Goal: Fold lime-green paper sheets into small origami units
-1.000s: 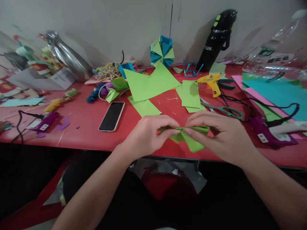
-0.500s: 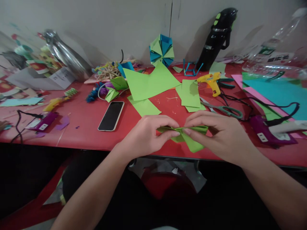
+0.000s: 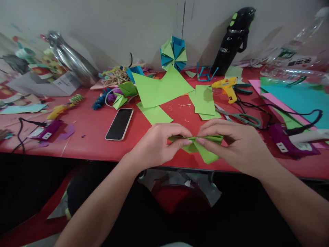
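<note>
A folded piece of green paper [image 3: 208,155] is held between my two hands above the table's front edge. My left hand [image 3: 164,144] pinches its left part between thumb and fingers. With thumb and fingertips, my right hand [image 3: 228,144] grips the right part. The thumbs nearly meet at the middle, where the paper is gathered, and a flap hangs down below the right thumb. Parts of the folds are hidden behind my fingers. Just beyond my hands lie a large green sheet [image 3: 161,88], a green strip [image 3: 155,115] and smaller green rectangles [image 3: 204,99].
A phone [image 3: 119,124] lies left of my hands. On the right are scissors [image 3: 246,119], a yellow glue gun [image 3: 227,87] with its cord, and a purple power strip [image 3: 282,142]. A black bottle [image 3: 232,43] and a blue-green paper ball [image 3: 173,54] stand at the wall. Another person's hand [image 3: 3,133] shows far left.
</note>
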### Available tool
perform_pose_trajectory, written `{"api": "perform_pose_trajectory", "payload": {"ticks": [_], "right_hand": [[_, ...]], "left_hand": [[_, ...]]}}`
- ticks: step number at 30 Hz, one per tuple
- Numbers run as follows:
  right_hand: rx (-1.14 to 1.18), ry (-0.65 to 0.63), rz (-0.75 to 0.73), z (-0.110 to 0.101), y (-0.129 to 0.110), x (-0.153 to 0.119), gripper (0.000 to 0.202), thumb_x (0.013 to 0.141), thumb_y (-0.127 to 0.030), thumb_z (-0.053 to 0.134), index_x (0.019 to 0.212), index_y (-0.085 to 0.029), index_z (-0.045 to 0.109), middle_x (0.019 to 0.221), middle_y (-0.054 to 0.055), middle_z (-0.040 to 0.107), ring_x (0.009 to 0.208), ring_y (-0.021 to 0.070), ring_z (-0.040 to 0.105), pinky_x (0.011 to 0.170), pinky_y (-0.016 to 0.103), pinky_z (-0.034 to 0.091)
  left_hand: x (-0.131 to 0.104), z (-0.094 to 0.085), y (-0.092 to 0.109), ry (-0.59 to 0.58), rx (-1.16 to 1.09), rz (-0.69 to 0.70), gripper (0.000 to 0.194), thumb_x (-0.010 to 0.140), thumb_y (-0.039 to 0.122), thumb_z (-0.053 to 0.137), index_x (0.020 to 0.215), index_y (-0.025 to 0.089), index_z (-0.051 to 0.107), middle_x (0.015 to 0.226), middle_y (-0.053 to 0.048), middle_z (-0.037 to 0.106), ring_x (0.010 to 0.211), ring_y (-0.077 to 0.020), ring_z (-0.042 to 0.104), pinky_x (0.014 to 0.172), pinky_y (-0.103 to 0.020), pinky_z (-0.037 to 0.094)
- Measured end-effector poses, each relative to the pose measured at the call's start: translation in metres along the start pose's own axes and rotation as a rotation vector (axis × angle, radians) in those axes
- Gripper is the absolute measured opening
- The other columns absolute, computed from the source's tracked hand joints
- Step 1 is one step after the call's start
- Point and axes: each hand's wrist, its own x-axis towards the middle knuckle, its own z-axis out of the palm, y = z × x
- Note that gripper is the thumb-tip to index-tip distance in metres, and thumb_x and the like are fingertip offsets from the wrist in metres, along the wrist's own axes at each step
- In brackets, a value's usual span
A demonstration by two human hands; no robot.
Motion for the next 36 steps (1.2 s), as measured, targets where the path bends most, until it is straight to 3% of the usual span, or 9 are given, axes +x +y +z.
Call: {"api": "perform_pose_trajectory", "payload": {"ticks": [7, 11, 16, 21, 25, 29, 36], "right_hand": [[0.006, -0.001, 0.004, 0.002, 0.000, 0.000, 0.004, 0.088, -0.025, 0.071, 0.084, -0.026, 0.073, 0.087, 0.001, 0.073, 0.079, 0.0175, 0.069, 0.069, 0.030, 0.055], [0.062, -0.008, 0.073, -0.001, 0.002, 0.002, 0.006, 0.087, -0.031, 0.072, 0.090, -0.027, 0.075, 0.094, 0.001, 0.075, 0.087, 0.0192, 0.070, 0.078, 0.032, 0.057], [0.281, -0.062, 0.241, -0.006, 0.013, 0.004, 0.043, 0.083, -0.041, 0.077, 0.123, -0.031, 0.067, 0.121, 0.003, 0.071, 0.107, 0.0234, 0.067, 0.092, 0.037, 0.056], [0.359, 0.030, 0.275, -0.004, 0.028, 0.002, 0.032, 0.085, -0.040, 0.075, 0.114, -0.028, 0.068, 0.116, 0.005, 0.070, 0.107, 0.0233, 0.067, 0.095, 0.040, 0.057], [0.415, 0.078, 0.297, 0.002, 0.039, 0.001, 0.039, 0.080, -0.038, 0.079, 0.114, -0.026, 0.064, 0.116, 0.007, 0.067, 0.106, 0.0238, 0.067, 0.094, 0.041, 0.058], [0.414, 0.122, 0.325, 0.010, 0.046, 0.004, 0.045, 0.075, -0.039, 0.083, 0.112, -0.024, 0.062, 0.114, 0.008, 0.068, 0.099, 0.0239, 0.069, 0.087, 0.041, 0.060], [0.275, 0.210, 0.363, 0.019, 0.050, 0.008, 0.030, 0.082, -0.040, 0.076, 0.104, -0.021, 0.067, 0.094, 0.007, 0.074, 0.089, 0.0229, 0.071, 0.079, 0.038, 0.062]], "left_hand": [[0.001, 0.003, -0.002, 0.038, 0.032, 0.009, 0.013, 0.092, 0.026, 0.067, 0.096, 0.018, 0.075, 0.092, -0.005, 0.077, 0.080, -0.0160, 0.069, 0.073, -0.026, 0.053], [0.002, 0.003, -0.004, 0.105, 0.047, -0.008, 0.014, 0.093, 0.026, 0.065, 0.093, 0.017, 0.076, 0.089, -0.004, 0.076, 0.078, -0.0150, 0.069, 0.070, -0.024, 0.053], [0.005, -0.001, -0.015, 0.272, 0.081, -0.047, 0.012, 0.089, 0.026, 0.069, 0.084, 0.018, 0.077, 0.083, -0.003, 0.077, 0.075, -0.0151, 0.070, 0.067, -0.022, 0.053], [0.008, -0.002, -0.042, 0.471, -0.063, -0.110, 0.012, 0.083, 0.030, 0.075, 0.081, 0.018, 0.077, 0.081, -0.004, 0.078, 0.074, -0.0168, 0.071, 0.068, -0.025, 0.055], [0.010, 0.000, -0.058, 0.594, -0.226, -0.227, 0.022, 0.077, 0.040, 0.079, 0.081, 0.018, 0.078, 0.078, -0.004, 0.076, 0.071, -0.0160, 0.068, 0.063, -0.025, 0.052], [0.011, 0.005, -0.061, 0.612, -0.372, -0.376, 0.024, 0.072, 0.043, 0.083, 0.080, 0.020, 0.080, 0.078, -0.003, 0.076, 0.073, -0.0146, 0.066, 0.065, -0.024, 0.050], [0.012, 0.015, -0.059, 0.487, -0.636, -0.644, 0.023, 0.068, 0.039, 0.084, 0.070, 0.018, 0.074, 0.073, -0.004, 0.073, 0.065, -0.0147, 0.064, 0.062, -0.027, 0.048]]}}
